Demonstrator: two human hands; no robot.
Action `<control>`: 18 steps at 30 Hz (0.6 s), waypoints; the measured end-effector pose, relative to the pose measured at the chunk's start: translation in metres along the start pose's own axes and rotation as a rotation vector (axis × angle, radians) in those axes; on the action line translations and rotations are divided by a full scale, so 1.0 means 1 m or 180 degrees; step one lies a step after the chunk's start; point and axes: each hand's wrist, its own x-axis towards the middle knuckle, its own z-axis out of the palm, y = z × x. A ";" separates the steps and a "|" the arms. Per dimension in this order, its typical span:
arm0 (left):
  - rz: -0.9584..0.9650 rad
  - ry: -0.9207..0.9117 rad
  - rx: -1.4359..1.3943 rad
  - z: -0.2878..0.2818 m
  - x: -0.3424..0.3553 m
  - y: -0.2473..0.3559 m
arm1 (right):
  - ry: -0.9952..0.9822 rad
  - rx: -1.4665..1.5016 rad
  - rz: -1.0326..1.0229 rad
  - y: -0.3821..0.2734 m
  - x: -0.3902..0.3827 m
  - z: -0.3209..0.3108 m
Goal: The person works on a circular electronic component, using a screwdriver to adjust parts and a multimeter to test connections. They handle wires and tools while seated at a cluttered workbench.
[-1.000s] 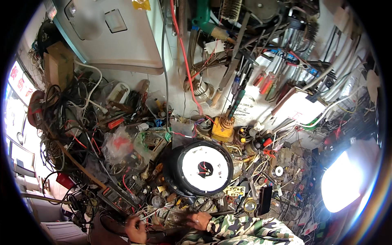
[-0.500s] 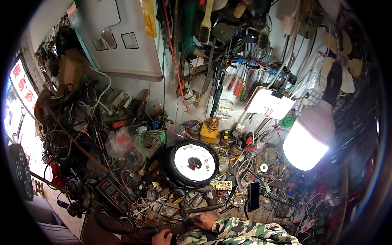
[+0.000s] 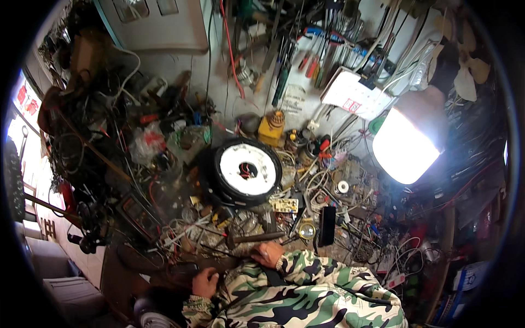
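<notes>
My left hand (image 3: 205,283) rests at the bench's near edge, fingers loosely bent and thumb apart, with nothing visible in it. Just beyond its fingertips lies a dark rounded object (image 3: 185,268). To the right, my right hand (image 3: 268,255) lies low over the front of the bench, fingers pointing left and apart; nothing shows in its grasp. Beyond that hand is a hammer (image 3: 256,238) with a long handle. Mid-bench stands a round black housing (image 3: 210,188) with a white ring-shaped face (image 3: 232,172) and red wires in its central hole.
A lit bulb lamp (image 3: 402,147) hangs at the right. A black phone (image 3: 327,226), a small circuit board (image 3: 284,205) and a multimeter (image 3: 138,217) lie among tangled wires. Screwdrivers (image 3: 313,66) hang on the back wall. A yellow block-shaped device (image 3: 271,128) stands behind the housing.
The view has tilted downward, so the bench sits higher in the picture and more of my camouflage sleeves shows. My hands stay near the same bench edge.
</notes>
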 end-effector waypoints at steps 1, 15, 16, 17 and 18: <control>0.0007 0.0099 0.0002 0.001 -0.001 -0.004 | -0.0051 0.0087 -0.0025 -0.001 0.001 -0.005; -0.0141 -0.0108 0.0156 0.010 0.005 -0.007 | -0.0258 0.0068 0.0135 0.016 0.001 -0.012; -0.0142 -0.0150 0.0210 0.010 0.006 -0.006 | -0.0221 0.0047 0.0146 0.017 0.001 -0.015; -0.0268 -0.0201 0.0190 0.011 0.007 -0.007 | -0.0121 0.0093 0.0159 0.018 0.002 -0.018; -0.0394 -0.0253 0.0170 0.013 0.007 -0.009 | -0.0021 0.0139 0.0173 0.018 0.002 -0.022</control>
